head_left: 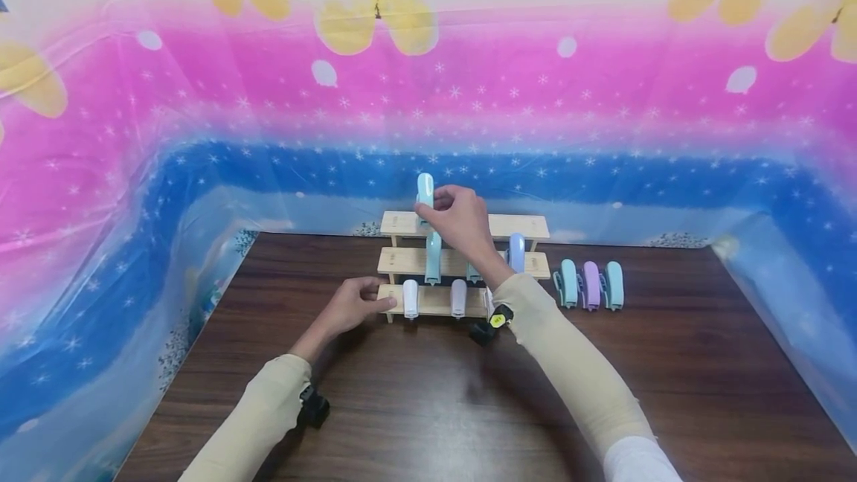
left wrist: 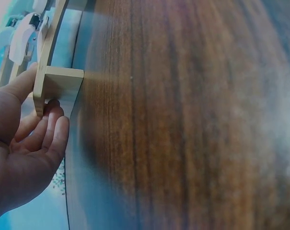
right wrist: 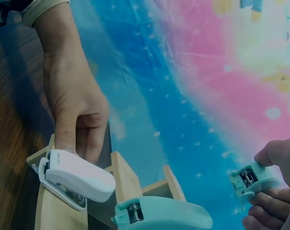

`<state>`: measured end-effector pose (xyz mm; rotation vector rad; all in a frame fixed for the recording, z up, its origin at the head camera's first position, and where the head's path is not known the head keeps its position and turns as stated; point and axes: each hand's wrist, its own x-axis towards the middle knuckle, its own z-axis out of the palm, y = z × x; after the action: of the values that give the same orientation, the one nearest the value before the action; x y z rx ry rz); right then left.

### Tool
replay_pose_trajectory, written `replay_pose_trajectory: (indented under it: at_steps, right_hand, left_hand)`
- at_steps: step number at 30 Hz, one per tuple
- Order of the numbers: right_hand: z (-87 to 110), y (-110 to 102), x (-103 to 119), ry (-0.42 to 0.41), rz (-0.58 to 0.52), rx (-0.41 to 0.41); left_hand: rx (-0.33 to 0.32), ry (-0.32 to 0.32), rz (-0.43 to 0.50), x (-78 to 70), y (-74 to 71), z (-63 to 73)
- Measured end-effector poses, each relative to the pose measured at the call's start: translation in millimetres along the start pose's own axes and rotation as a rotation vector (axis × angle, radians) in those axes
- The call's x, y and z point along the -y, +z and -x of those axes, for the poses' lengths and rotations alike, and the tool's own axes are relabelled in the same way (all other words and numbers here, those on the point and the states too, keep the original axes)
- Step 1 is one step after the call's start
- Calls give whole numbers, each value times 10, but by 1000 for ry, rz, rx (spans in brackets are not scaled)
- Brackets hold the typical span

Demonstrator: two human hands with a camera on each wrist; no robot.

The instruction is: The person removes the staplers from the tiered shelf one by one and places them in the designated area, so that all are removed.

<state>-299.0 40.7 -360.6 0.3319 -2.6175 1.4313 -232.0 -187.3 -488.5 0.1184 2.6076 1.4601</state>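
Note:
My right hand [head_left: 465,222] pinches a mint green stapler [head_left: 425,188] between thumb and fingers, upright over the left part of the top step. In the right wrist view this stapler [right wrist: 248,178] appears apart from the wooden three-step rack [head_left: 522,226]. At the bottom step's left end, my left hand [head_left: 351,307] grips the rack, its thumb on top and fingers beneath. Close to that thumb stands a white stapler [head_left: 411,299]. A green stapler [head_left: 433,259] and a blue one [head_left: 516,251] stand on the middle step, with another green one partly behind my right wrist.
Right of the rack, two green staplers and a purple stapler [head_left: 591,286] stand in a row on the brown table [head_left: 428,407]. A pale lilac stapler [head_left: 458,298] is on the bottom step; another is mostly hidden by my right wrist. A patterned curtain [head_left: 482,169] hangs behind.

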Motion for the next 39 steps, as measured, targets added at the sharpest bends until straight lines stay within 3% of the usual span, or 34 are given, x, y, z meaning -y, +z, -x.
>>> replay_pose_trajectory:
  at_steps: [15,28,39]
  right_hand:
    - [128,-316,-30,-41,-12,-40]
    - [206,-578,-131,-17,-25,-81]
    - [295,-794,-234,-33,-44,-125]
  left_hand:
    - [4,16,3,3,6,-11]
    - [7,10,-20,-6,-10,-6]
    - [22,41,-13,3,-15,-20]
